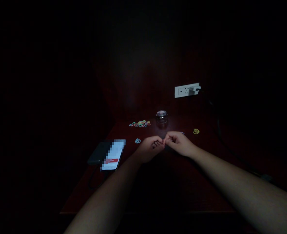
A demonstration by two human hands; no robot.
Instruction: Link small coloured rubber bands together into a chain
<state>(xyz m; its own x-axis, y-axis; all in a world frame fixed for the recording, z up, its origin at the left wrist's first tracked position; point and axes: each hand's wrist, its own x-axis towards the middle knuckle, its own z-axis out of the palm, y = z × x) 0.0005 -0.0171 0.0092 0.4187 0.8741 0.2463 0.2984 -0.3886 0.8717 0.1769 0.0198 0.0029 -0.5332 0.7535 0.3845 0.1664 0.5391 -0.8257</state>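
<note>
My left hand (151, 149) and my right hand (180, 143) meet over the middle of the dark red table, fingertips pinched together and touching. Something small and reddish may be between them, but the dim light hides what it is. Left of my left hand lie a few light blue elastic bands (137, 141). A purple band (182, 133) shows partly behind my right hand, and a small bunch of yellow bands (196, 131) lies farther right. At the back, a loose pile of mixed-colour bands (140, 123) lies beside a small clear lidded jar (162, 117).
On the left, a lit phone (117, 152) lies against a dark flat box (98, 153) with a cable. A white wall socket (183, 91) holds a plug (195, 88); its dark cord (218, 125) runs down the right side. The table's front edge (143, 213) is near me.
</note>
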